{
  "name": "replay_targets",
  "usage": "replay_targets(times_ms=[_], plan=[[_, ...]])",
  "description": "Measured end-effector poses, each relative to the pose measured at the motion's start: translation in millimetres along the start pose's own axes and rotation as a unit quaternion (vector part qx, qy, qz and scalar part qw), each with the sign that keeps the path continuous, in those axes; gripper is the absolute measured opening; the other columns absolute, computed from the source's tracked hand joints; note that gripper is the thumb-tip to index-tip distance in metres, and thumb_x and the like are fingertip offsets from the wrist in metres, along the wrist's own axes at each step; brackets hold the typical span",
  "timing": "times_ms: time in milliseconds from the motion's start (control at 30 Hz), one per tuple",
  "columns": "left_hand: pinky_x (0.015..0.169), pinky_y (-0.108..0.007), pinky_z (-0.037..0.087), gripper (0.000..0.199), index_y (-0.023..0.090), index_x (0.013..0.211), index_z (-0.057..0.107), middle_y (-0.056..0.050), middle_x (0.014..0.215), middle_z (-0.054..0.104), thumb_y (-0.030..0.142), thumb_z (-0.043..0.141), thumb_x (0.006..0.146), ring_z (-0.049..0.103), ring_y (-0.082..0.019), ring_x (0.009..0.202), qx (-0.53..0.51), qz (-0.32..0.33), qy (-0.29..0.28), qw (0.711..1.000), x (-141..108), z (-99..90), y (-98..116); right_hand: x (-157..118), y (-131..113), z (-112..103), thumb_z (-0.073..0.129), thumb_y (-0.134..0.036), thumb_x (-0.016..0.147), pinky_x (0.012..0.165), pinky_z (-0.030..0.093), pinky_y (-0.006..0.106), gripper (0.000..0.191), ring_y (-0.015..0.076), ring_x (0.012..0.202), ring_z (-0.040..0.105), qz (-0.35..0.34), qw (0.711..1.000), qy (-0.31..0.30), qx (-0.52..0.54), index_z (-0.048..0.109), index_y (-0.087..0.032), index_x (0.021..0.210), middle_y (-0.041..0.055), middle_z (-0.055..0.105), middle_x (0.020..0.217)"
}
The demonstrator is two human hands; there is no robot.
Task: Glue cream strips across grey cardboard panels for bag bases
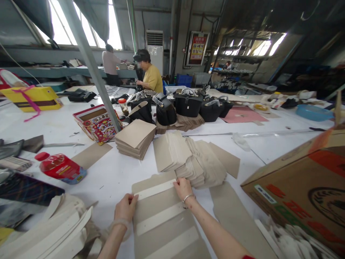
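Observation:
Before me lies a grey-beige cardboard sheet [159, 207] crossed by several pale strips. Between both hands stretches the farthest white strip [155, 190], flat against the sheet near its far edge. My left hand [126, 208] pinches its left end, thumb and fingers together. At its right end, my right hand [183, 189] grips the strip with closed fingers. A second strip [159, 218] and a third strip [175, 244] lie across the sheet nearer to me. Just beyond my right hand is a fanned pile of cut cardboard pieces [205, 162].
Loose pale strips [67, 230] are heaped at lower left, with more strips [293, 237] at lower right. A large carton [302, 180] stands at right. A red bottle [63, 167] lies at left. Stacked cardboard [136, 138], black bags [188, 102] and a metal post [91, 68] are farther back.

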State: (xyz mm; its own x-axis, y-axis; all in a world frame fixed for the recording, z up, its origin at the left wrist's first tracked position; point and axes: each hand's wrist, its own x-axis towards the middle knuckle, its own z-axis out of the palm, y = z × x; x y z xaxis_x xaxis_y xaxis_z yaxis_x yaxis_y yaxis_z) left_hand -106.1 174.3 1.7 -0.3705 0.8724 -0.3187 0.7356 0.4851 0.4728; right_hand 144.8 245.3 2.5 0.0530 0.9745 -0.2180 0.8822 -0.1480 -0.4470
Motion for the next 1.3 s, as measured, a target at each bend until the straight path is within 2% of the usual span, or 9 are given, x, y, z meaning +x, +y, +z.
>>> replay_targets(times_ms=[200, 300, 400, 467, 533, 633, 767, 1100, 1300], plan=[[0.067, -0.025, 0.04, 0.025, 0.02, 0.075, 0.054, -0.003, 0.074, 0.065, 0.041, 0.041, 0.081, 0.06, -0.018, 0.075, 0.01, 0.002, 0.002, 1.0, -0.2, 1.7, 0.0, -2.0, -3.5, -3.0, 0.045, -0.03, 0.08, 0.063, 0.038, 0.024, 0.024, 0.0182, 0.076, 0.063, 0.004, 0.999, -0.009, -0.04, 0.065, -0.018, 0.075, 0.0105, 0.069, 0.079], [0.067, -0.026, 0.042, 0.023, 0.018, 0.087, 0.051, -0.004, 0.081, 0.062, 0.037, 0.039, 0.083, 0.058, -0.018, 0.077, 0.039, 0.027, 0.04, 0.998, -4.3, 1.2, 4.8, -5.6, -8.0, -5.7, 0.044, -0.031, 0.081, 0.063, 0.04, 0.026, 0.024, 0.0199, 0.077, 0.063, 0.01, 0.998, -0.01, -0.069, 0.064, -0.017, 0.081, 0.0129, 0.068, 0.082], [0.076, -0.026, 0.042, 0.021, 0.02, 0.1, 0.049, -0.005, 0.1, 0.057, 0.02, 0.036, 0.083, 0.055, -0.016, 0.088, 0.088, 0.136, 0.076, 0.984, -9.4, 1.6, 10.9, -10.1, -14.7, -9.1, 0.042, -0.029, 0.083, 0.062, 0.04, 0.027, 0.024, 0.0205, 0.075, 0.063, -0.015, 0.992, -0.001, -0.126, 0.058, -0.019, 0.098, 0.011, 0.067, 0.082], [0.083, -0.027, 0.04, 0.029, 0.023, 0.1, 0.052, -0.003, 0.106, 0.055, 0.009, 0.035, 0.081, 0.051, -0.015, 0.096, 0.135, 0.222, 0.059, 0.964, -13.0, 2.6, 14.0, -12.7, -19.4, -11.3, 0.039, -0.025, 0.085, 0.062, 0.04, 0.027, 0.025, 0.0192, 0.075, 0.062, -0.059, 0.984, 0.004, -0.168, 0.053, -0.023, 0.106, 0.008, 0.065, 0.085], [0.086, -0.028, 0.039, 0.032, 0.022, 0.099, 0.054, -0.004, 0.107, 0.055, 0.005, 0.036, 0.079, 0.048, -0.016, 0.101, 0.185, 0.278, 0.032, 0.942, -17.1, 3.7, 15.5, -14.7, -22.7, -12.9, 0.034, -0.02, 0.087, 0.062, 0.04, 0.027, 0.026, 0.0174, 0.076, 0.062, -0.102, 0.976, -0.002, -0.193, 0.053, -0.026, 0.103, 0.0064, 0.062, 0.094], [0.088, -0.028, 0.04, 0.036, 0.017, 0.109, 0.052, -0.007, 0.109, 0.054, 0.004, 0.036, 0.079, 0.046, -0.017, 0.104, 0.248, 0.312, 0.011, 0.917, -23.6, 5.1, 15.9, -17.7, -22.5, -14.2, 0.028, -0.015, 0.087, 0.064, 0.04, 0.026, 0.032, 0.0157, 0.077, 0.06, -0.147, 0.967, -0.029, -0.209, 0.057, -0.026, 0.096, 0.0062, 0.056, 0.103], [0.089, -0.03, 0.04, 0.047, 0.015, 0.124, 0.041, -0.009, 0.111, 0.051, 0.002, 0.034, 0.079, 0.045, -0.019, 0.103, 0.281, 0.315, -0.005, 0.906, -28.7, 7.5, 15.9, -23.7, -15.5, -14.9, 0.028, -0.012, 0.086, 0.065, 0.04, 0.027, 0.033, 0.0158, 0.077, 0.058, -0.193, 0.952, -0.065, -0.228, 0.056, -0.023, 0.1, 0.0081, 0.051, 0.106], [0.087, -0.034, 0.039, 0.049, 0.022, 0.124, 0.041, -0.009, 0.113, 0.05, 0.005, 0.038, 0.078, 0.045, -0.021, 0.104, 0.298, 0.295, -0.013, 0.908, -33.6, 5.7, 21.3, -28.4, -13.5, -16.2, 0.038, -0.005, 0.077, 0.065, 0.041, 0.029, 0.04, 0.022, 0.091, 0.05, -0.231, 0.948, -0.083, -0.203, 0.051, -0.022, 0.111, 0.0112, 0.046, 0.111], [0.095, -0.034, 0.033, 0.047, 0.02, 0.115, 0.051, -0.007, 0.12, 0.053, 0.001, 0.036, 0.075, 0.049, -0.02, 0.107, 0.271, 0.253, -0.04, 0.928, -34.5, -13.3, 30.5, -44.7, -5.8, -43.3, 0.043, -0.013, 0.08, 0.077, 0.039, 0.025, 0.034, 0.0161, 0.095, 0.05, -0.212, 0.966, -0.09, -0.12, 0.054, -0.025, 0.11, 0.0038, 0.052, 0.113]])
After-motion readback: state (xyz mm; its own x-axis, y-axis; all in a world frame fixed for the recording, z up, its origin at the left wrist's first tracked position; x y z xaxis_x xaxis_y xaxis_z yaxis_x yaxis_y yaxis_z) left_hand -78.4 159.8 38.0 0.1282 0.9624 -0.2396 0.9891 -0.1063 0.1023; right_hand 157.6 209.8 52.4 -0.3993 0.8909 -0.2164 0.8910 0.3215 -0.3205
